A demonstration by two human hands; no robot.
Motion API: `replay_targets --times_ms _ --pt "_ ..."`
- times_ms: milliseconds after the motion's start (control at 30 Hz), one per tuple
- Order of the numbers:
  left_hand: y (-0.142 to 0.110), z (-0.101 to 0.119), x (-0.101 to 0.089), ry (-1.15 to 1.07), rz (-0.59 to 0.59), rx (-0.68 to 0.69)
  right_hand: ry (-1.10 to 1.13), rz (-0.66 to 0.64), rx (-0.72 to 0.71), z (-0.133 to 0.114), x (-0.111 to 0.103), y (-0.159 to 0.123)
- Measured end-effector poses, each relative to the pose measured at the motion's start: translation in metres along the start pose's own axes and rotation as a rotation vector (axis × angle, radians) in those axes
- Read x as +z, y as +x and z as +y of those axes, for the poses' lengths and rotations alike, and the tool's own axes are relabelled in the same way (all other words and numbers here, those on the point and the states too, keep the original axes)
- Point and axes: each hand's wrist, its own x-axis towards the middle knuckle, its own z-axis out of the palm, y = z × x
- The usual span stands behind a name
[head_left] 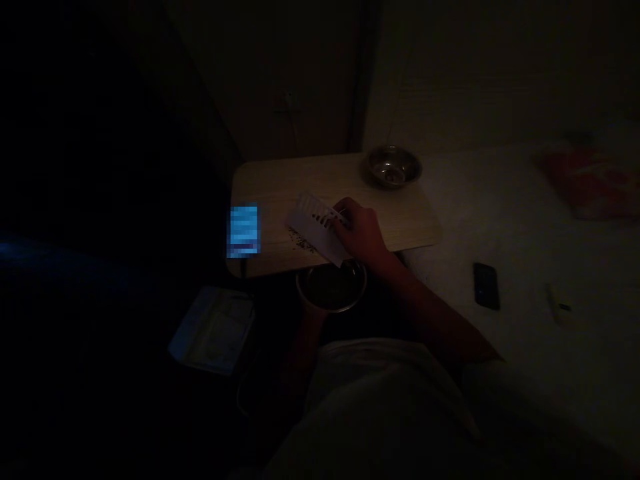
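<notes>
My right hand [357,230] grips a pale flat piece with a row of slots [313,223], tilted over the wooden table [280,180]. Small dark grains [301,241] lie on the tabletop along its lower edge. Just below the table's front edge is a metal bowl [333,310], its inside too dark to make out. My left hand [315,315] holds this bowl from the near side, with most of its fingers hidden beneath it. One corner of the slotted piece reaches over the bowl's far rim.
A second metal bowl [394,167] stands at the table's back right. A lit, blurred screen [243,230] is at the left end. On the pale surface to the right lie a dark phone [486,285] and a red packet [587,180]. A pale box-like object [213,330] sits lower left.
</notes>
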Motion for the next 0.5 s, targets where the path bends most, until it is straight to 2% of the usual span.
replay_targets --times_ms 267,500 --pt "-0.004 0.003 0.002 -0.018 0.012 0.049 -0.107 -0.152 -0.165 -0.023 0.002 0.009" --pt "-0.008 0.007 -0.005 0.001 0.065 0.135 -0.132 -0.235 -0.312 -0.026 0.022 0.033"
